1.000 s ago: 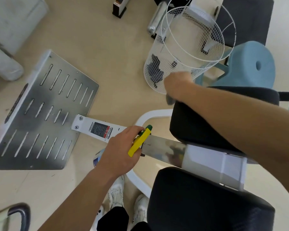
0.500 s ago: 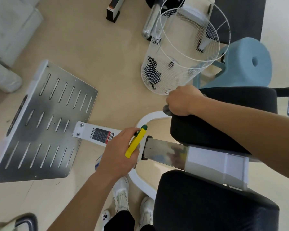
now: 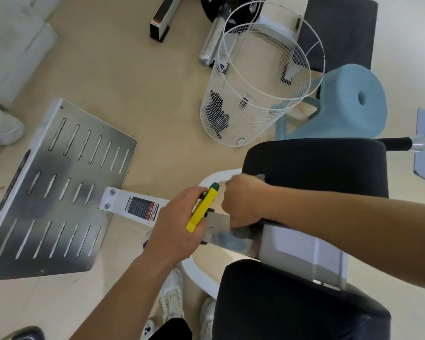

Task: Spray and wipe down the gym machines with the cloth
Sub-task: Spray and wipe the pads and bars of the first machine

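cloth: grey, bunched under the right hand, now pressed on the shiny metal bar of the machine, right by the white sleeve where the bar goes in. a bit of cloth also pokes out above the knuckles near the edge of the upper black pad. fingers curled closed on the cloth.

change: half a sec ago the right hand was up at the front corner of the upper pad; a sec ago higher yet, by the wire basket. it has come down onto the bar, so imo wiping has moved from pad to bar, pad prob done, bar just starting.

left hand: wrapped shut round the spray bottle, yellow trigger w/ green tip, bottle body mostly hidden below the hand. sits at the bar's near end, next to the label. barely moved vs earlier frames; cannot tell if it's spraying.

outward: slotted foot plate at the bar's far end looks untouched, lower black pad too. blue stool behind the basket. camera view shifted a bit, closer in on the bar.
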`<state>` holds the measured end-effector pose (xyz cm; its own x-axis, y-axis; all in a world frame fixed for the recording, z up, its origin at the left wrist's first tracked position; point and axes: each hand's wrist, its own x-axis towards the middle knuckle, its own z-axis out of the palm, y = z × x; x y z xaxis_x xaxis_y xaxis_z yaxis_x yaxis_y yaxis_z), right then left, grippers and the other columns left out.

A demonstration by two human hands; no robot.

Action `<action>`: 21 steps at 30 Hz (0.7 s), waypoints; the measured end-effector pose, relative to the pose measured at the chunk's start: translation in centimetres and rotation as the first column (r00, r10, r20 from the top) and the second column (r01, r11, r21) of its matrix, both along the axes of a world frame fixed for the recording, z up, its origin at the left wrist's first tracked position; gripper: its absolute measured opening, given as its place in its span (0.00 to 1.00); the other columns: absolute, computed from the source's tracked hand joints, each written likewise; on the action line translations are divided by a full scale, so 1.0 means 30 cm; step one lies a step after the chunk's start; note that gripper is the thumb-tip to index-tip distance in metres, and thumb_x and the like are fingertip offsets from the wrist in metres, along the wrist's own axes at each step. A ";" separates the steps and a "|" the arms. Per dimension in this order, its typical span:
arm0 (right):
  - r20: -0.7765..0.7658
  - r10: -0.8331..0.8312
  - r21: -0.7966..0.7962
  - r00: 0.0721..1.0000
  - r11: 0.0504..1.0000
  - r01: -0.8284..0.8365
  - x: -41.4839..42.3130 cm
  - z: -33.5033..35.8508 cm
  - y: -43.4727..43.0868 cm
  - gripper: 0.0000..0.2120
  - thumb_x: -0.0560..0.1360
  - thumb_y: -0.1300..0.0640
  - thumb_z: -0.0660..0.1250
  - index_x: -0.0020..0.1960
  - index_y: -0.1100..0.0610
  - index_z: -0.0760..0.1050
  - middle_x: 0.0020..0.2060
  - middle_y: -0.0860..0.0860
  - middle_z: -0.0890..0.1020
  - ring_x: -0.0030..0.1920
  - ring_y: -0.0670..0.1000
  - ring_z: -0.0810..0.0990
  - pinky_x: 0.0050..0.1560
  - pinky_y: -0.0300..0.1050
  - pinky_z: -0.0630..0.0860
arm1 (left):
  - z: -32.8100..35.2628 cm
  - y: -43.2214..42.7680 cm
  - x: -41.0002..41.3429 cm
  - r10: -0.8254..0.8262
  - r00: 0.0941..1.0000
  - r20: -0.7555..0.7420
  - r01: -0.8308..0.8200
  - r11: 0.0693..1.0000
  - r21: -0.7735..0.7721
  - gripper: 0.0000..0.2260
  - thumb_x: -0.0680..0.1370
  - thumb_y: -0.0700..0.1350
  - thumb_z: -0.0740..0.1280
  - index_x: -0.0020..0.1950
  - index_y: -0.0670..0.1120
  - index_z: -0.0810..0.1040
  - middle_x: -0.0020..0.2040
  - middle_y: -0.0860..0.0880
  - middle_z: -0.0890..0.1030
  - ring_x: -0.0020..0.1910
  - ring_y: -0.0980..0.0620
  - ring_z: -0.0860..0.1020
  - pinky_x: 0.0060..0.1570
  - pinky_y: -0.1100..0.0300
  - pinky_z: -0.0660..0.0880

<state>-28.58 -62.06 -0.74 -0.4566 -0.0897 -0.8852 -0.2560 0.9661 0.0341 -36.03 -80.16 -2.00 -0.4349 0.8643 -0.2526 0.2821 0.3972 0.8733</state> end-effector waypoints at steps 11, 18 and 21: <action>-0.321 -0.616 0.089 0.719 0.736 0.671 -0.065 0.126 0.387 0.24 0.81 0.36 0.53 0.54 0.53 0.77 0.47 0.51 0.77 0.48 0.54 0.75 0.47 0.50 0.69 | 0.060 0.088 -0.025 -0.076 0.997 -0.020 0.076 0.997 0.001 0.23 0.70 0.45 0.63 0.66 0.50 0.77 0.54 0.55 0.80 0.48 0.53 0.78 0.47 0.60 0.75; -0.431 -0.748 -0.059 0.505 0.581 0.812 0.240 0.391 0.506 0.19 0.82 0.40 0.54 0.36 0.47 0.67 0.40 0.51 0.76 0.44 0.56 0.76 0.48 0.50 0.74 | 0.202 0.203 -0.038 -0.157 0.982 -0.102 0.161 0.986 0.034 0.21 0.70 0.44 0.63 0.63 0.51 0.77 0.45 0.59 0.77 0.41 0.59 0.76 0.40 0.65 0.69; -0.504 -0.757 -0.120 0.416 0.538 0.834 0.368 0.467 0.528 0.17 0.83 0.42 0.55 0.39 0.47 0.71 0.38 0.49 0.76 0.43 0.55 0.77 0.49 0.52 0.75 | 0.279 0.268 -0.029 -0.201 0.974 -0.106 0.209 0.976 0.061 0.18 0.71 0.44 0.62 0.60 0.53 0.77 0.42 0.59 0.77 0.40 0.60 0.76 0.37 0.71 0.67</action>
